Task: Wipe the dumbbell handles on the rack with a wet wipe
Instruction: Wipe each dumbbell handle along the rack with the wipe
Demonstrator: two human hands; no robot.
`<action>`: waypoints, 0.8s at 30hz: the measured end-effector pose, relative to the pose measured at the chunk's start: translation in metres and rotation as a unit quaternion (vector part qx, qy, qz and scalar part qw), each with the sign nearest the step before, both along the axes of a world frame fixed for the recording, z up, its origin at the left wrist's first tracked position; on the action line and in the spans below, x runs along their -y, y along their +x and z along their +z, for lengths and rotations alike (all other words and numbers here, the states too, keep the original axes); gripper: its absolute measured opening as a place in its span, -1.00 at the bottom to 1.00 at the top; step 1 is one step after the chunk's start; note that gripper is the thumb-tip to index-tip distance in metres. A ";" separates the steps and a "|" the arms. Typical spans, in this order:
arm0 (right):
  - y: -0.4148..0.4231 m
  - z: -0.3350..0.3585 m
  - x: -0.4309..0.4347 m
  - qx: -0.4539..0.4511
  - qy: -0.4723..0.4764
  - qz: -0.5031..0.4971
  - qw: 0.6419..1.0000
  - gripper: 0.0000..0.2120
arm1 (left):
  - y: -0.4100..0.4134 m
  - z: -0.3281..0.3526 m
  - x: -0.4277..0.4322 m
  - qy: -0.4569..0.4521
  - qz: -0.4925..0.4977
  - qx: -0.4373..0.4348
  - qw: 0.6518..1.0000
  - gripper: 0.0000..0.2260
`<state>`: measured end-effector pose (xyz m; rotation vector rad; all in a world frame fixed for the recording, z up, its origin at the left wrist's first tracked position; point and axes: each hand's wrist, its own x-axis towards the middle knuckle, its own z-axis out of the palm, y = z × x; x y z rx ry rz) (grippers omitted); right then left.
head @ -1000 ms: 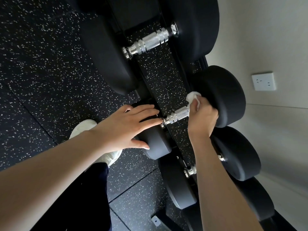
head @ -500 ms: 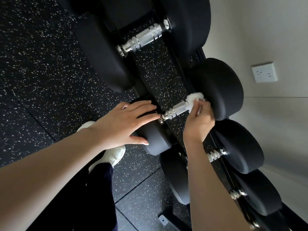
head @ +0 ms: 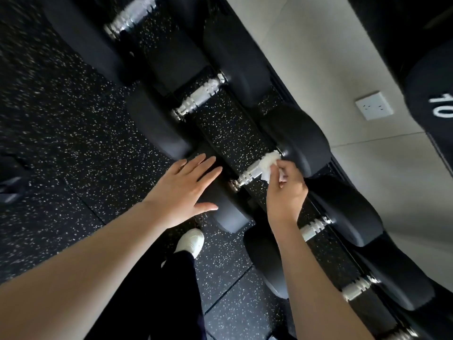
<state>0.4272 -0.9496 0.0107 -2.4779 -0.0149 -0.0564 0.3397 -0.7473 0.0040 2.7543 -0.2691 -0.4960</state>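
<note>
A row of black dumbbells with chrome handles lies on a low rack over the speckled floor. My right hand pinches a white wet wipe against the far end of one chrome handle, next to its far black head. My left hand lies flat with straight fingers on the near black head of the same dumbbell. The part of the handle under the wipe is hidden.
Bigger dumbbells lie further up the rack, smaller ones nearer me. A grey wall with a white socket runs behind the rack. A dumbbell head marked 10 sits at the right edge. My white shoe stands by the rack.
My right hand has slid the wipe along the handle toward its far end. The view has shifted, showing more dumbbells. My left hand stays on the near head.
</note>
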 end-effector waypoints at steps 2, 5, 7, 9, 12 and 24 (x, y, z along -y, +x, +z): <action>0.001 0.010 -0.008 0.009 0.012 -0.006 1.000 -0.92 | 0.004 0.010 -0.012 0.029 0.002 -0.007 1.000 -0.27; 0.003 0.018 -0.022 0.004 0.018 -0.016 1.000 -0.93 | 0.013 0.022 -0.036 0.049 0.020 0.010 0.999 -0.29; 0.005 0.019 -0.034 -0.013 0.021 -0.012 1.000 -0.92 | 0.022 0.024 -0.054 0.057 0.031 0.003 0.998 -0.26; 0.007 0.018 -0.048 -0.025 0.014 -0.002 1.000 -0.91 | 0.031 0.021 -0.072 0.070 0.036 -0.006 0.997 -0.25; 0.010 0.012 -0.074 -0.038 0.004 0.009 0.999 -0.91 | 0.044 0.016 -0.097 0.086 0.036 -0.002 0.996 -0.27; 0.051 -0.002 -0.185 -0.073 0.031 -0.127 0.989 -0.90 | 0.072 -0.014 -0.168 0.026 0.005 -0.024 0.999 -0.31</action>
